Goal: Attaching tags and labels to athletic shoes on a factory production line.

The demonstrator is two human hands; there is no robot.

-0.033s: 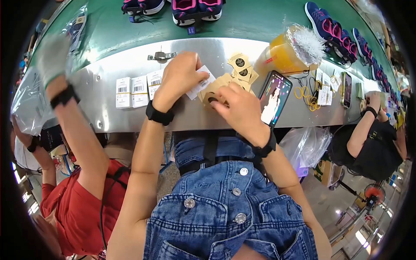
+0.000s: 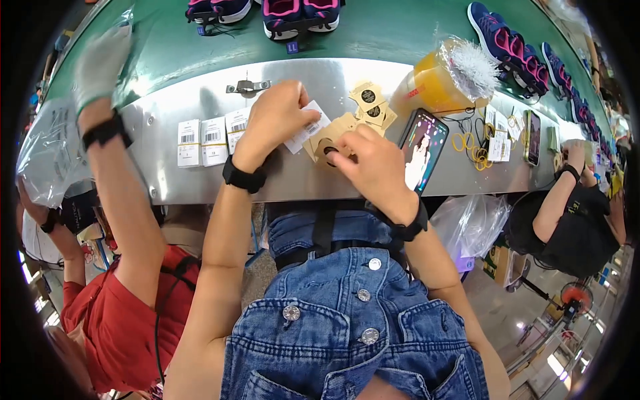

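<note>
On the metal ledge (image 2: pixel 300 170) in front of the green belt (image 2: pixel 373 30), seen from the head camera, both of the person's hands work over a small heap of tan card tags (image 2: pixel 369 107). The left hand (image 2: pixel 277 120) is curled shut around a white barcode label (image 2: pixel 305 135), which sticks out to its right, just above the tags. The right hand (image 2: pixel 373 163) is narrowed to a pinch on one tan tag (image 2: pixel 328 143) with a dark round spot, thumb and forefinger pressing on it; this tag lies at the near edge of the heap, touching the white label. Both wrists wear black bands.

Three more white labels (image 2: pixel 208 139) lie in a row on the ledge, left of the left hand and apart from it. A phone (image 2: pixel 421 148) with a lit screen lies just right of the right hand. Beyond it stand an orange-filled plastic bag (image 2: pixel 443 80) and some yellow rubber bands (image 2: pixel 470 148). Pink-and-navy shoes (image 2: pixel 293 13) rest on the belt.

To the left, a co-worker in a red shirt raises a gloved hand (image 2: pixel 100 63) onto the belt. To the right, another co-worker in black (image 2: pixel 580 227) leans at the ledge.
</note>
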